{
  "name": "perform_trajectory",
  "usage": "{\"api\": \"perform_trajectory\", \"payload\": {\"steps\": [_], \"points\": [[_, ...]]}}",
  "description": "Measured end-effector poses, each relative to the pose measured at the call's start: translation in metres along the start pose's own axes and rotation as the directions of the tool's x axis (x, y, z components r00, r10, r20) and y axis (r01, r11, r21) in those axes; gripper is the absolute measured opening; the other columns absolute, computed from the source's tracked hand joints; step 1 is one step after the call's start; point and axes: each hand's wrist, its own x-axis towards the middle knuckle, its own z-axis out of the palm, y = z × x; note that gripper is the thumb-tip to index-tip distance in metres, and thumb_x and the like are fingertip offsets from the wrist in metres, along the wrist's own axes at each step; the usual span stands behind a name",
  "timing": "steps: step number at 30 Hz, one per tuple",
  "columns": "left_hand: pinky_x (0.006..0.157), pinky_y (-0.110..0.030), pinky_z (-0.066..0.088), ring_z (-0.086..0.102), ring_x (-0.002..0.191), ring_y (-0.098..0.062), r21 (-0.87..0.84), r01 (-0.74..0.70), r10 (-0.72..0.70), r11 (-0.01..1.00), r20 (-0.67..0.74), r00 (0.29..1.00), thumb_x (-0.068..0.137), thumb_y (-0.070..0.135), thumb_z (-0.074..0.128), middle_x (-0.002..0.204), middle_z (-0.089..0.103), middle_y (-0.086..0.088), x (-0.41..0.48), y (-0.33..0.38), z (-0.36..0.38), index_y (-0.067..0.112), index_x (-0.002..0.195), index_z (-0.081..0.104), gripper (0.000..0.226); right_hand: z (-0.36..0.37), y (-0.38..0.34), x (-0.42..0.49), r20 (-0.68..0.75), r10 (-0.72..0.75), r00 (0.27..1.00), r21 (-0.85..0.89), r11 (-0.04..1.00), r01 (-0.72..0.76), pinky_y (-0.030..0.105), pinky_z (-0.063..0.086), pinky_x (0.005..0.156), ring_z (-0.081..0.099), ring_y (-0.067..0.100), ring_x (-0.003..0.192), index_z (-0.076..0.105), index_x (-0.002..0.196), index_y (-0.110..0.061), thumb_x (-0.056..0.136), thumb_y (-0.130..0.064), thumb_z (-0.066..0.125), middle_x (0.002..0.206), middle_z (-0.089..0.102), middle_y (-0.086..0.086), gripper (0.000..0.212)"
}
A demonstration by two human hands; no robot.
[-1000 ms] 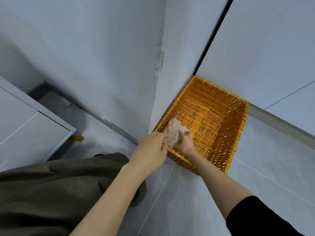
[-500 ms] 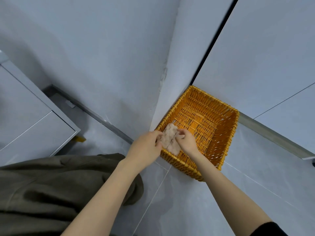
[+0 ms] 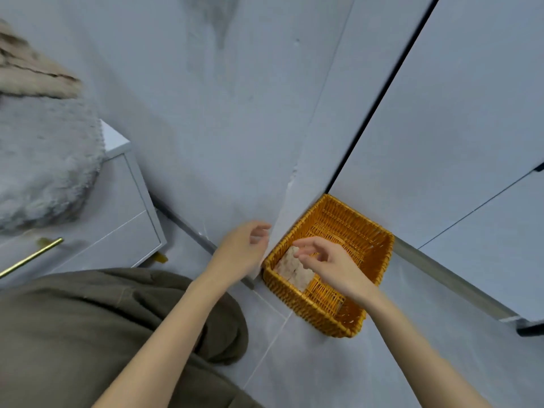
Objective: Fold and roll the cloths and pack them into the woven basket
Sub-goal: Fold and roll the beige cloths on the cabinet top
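While cloth (image 3: 294,270) lies in basket (image 3: 309,309), L hand (image 3: 241,251) beside rim, R hand (image 3: 332,263) above cloth; both relaxed, empty.

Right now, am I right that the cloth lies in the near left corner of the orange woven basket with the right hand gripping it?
Not quite. The head view shows the right hand open above the cloth, fingers relaxed and gripping nothing. The cloth does lie in the near left corner of the orange woven basket.

Bare left forearm (image 3: 159,340), bare right forearm (image 3: 412,348), loose olive-brown garment (image 3: 88,334), soft folds
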Motion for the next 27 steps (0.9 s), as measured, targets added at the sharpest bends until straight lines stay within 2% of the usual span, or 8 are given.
{"api": "perform_trajectory", "payload": {"steps": [4,8,10,15,18,20,23,27], "points": [[0.069,-0.002,0.039,0.055,0.094,-0.004,-0.05,-0.076,0.071,0.996,-0.095,0.993,0.096,0.017,0.052,0.109,0.06,0.008,-0.023,0.018,-0.045,0.021,0.123,0.058,0.028,-0.006,-0.061,-0.016,0.007,-0.104,0.995,0.042,0.994,0.103,0.027,0.052,0.074,0.067,0.016,0.079,0.064,0.111,-0.029,0.093,-0.022,0.061,0.098,0.071,-0.007,0.02],[0.081,-0.01,0.044,0.059,0.099,-0.008,-0.132,-0.112,0.084,0.985,-0.202,0.976,0.095,0.012,0.053,0.11,0.063,0.003,-0.043,0.033,-0.091,0.018,0.121,0.059,0.027,-0.004,-0.12,-0.019,0.018,-0.202,0.979,0.105,0.974,0.199,0.023,0.054,0.08,0.067,0.012,0.083,0.064,0.114,-0.024,0.094,-0.019,0.059,0.1,0.071,-0.004,0.022],[0.078,-0.005,0.043,0.06,0.096,-0.006,-0.144,-0.135,0.09,0.98,-0.281,0.956,0.094,0.01,0.053,0.108,0.064,0.003,-0.055,0.033,-0.119,0.017,0.119,0.06,0.027,0.002,-0.152,-0.016,0.039,-0.254,0.966,0.129,0.96,0.247,0.021,0.054,0.078,0.067,0.011,0.083,0.064,0.115,-0.025,0.094,-0.019,0.058,0.1,0.071,-0.004,0.022],[0.071,-0.004,0.043,0.058,0.089,0.006,-0.097,-0.152,0.091,0.984,-0.461,0.883,0.093,0.009,0.053,0.101,0.064,0.012,-0.083,0.025,-0.194,0.026,0.111,0.059,0.026,0.031,-0.221,0.006,0.071,-0.347,0.935,0.19,0.925,0.329,0.026,0.053,0.078,0.066,0.015,0.081,0.064,0.112,-0.024,0.095,-0.014,0.057,0.098,0.072,-0.004,0.021],[0.071,-0.015,0.046,0.06,0.091,0.001,-0.075,-0.138,0.07,0.988,-0.576,0.814,0.093,0.01,0.053,0.103,0.065,0.014,-0.104,0.017,-0.24,0.028,0.111,0.06,0.027,0.053,-0.262,0.024,0.108,-0.41,0.906,0.22,0.898,0.38,0.026,0.053,0.078,0.065,0.011,0.079,0.064,0.109,-0.026,0.094,-0.014,0.057,0.098,0.072,-0.003,0.02],[0.067,-0.016,0.045,0.06,0.091,0.0,-0.063,-0.126,0.06,0.99,-0.624,0.779,0.093,0.011,0.052,0.103,0.065,0.015,-0.115,0.009,-0.264,0.027,0.112,0.06,0.027,0.067,-0.283,0.037,0.136,-0.433,0.891,0.232,0.888,0.396,0.025,0.053,0.077,0.065,0.01,0.078,0.064,0.105,-0.029,0.093,-0.016,0.059,0.1,0.072,-0.001,0.019],[0.07,-0.016,0.046,0.06,0.091,-0.001,-0.043,-0.093,0.036,0.995,-0.701,0.712,0.092,0.011,0.052,0.102,0.065,0.015,-0.128,-0.006,-0.296,0.028,0.112,0.06,0.027,0.096,-0.309,0.06,0.138,-0.462,0.876,0.173,0.882,0.438,0.023,0.051,0.074,0.064,0.01,0.075,0.065,0.105,-0.026,0.092,-0.017,0.059,0.1,0.07,0.0,0.017],[0.076,-0.021,0.047,0.059,0.09,-0.003,0.04,-0.029,0.049,0.999,-0.787,0.615,0.09,0.012,0.056,0.109,0.065,0.007,-0.131,-0.028,-0.326,0.027,0.113,0.059,0.027,0.137,-0.333,0.093,0.116,-0.544,0.831,-0.078,0.829,0.553,0.024,0.047,0.075,0.058,0.007,0.078,0.064,0.113,-0.021,0.092,-0.017,0.056,0.101,0.065,-0.005,0.023]]}}
